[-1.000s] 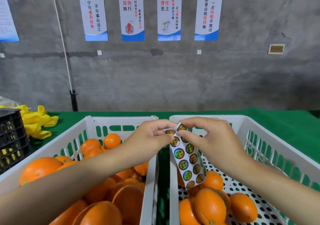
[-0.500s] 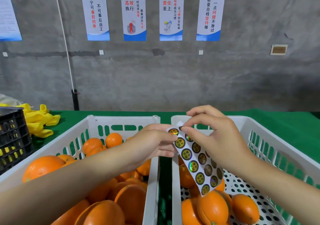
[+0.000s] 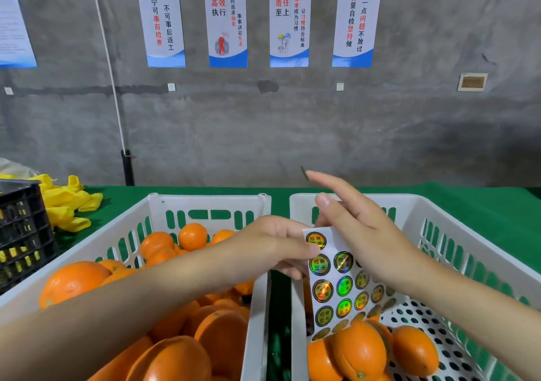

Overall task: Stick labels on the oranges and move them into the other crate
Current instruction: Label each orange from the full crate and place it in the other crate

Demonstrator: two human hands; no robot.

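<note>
My left hand (image 3: 263,248) pinches the left edge of a white sheet of round holographic labels (image 3: 333,284), held over the gap between the two white crates. My right hand (image 3: 360,234) is raised above the sheet with fingers straight and spread. One peeled label (image 3: 304,173) clings edge-on to its index fingertip, and the thumb is apart from it. The left crate (image 3: 205,200) is piled with oranges (image 3: 191,235). The right crate (image 3: 439,207) holds a few oranges (image 3: 360,351) near its front left corner, below the sheet.
A black crate (image 3: 20,234) stands at the far left, with yellow foam net sleeves (image 3: 67,202) behind it. Green cloth (image 3: 483,202) covers the table. A grey concrete wall with posters rises behind the table.
My right hand pulled a label off the sheet's top and lifted up and away with it on the index fingertip. My left hand kept its hold on the sheet, which now hangs straighter.
</note>
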